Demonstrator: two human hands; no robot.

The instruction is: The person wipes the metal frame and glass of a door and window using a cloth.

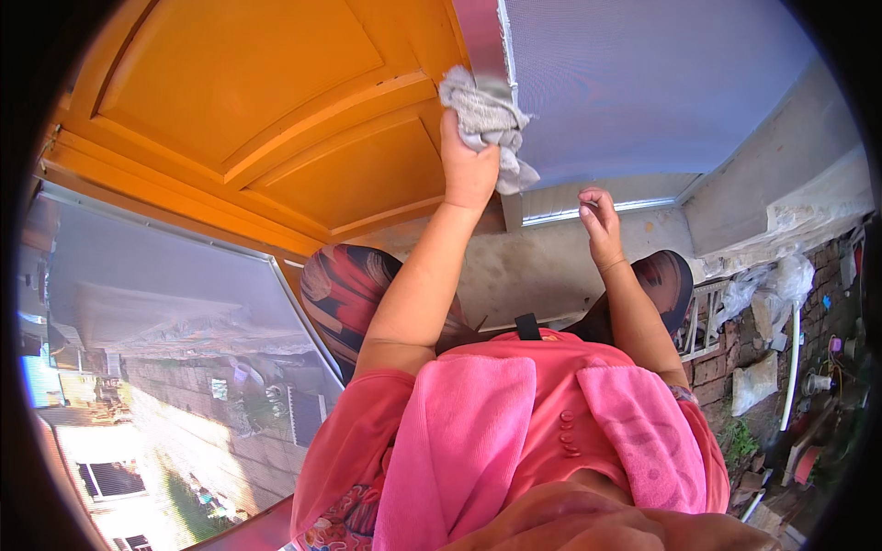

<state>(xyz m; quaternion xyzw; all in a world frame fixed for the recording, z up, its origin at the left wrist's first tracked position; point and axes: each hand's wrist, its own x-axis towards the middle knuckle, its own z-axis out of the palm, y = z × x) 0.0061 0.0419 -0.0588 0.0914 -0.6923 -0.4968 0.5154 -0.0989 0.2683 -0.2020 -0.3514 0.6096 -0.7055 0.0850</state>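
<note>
My left hand is closed around a crumpled grey cloth. The cloth lies against the narrow pinkish post between an orange panelled door and a bluish mesh screen. My right hand hangs loosely curled above my right knee, close to the pale lower rail of the screen. Its thumb stands a little apart from the fingers, and no held thing shows in it.
A second framed screen panel stands at the left. Below the screens runs a concrete sill. To the right are a white plastic rack, plastic bags, a white pipe and scattered rubble. A pink towel hangs over my shoulders.
</note>
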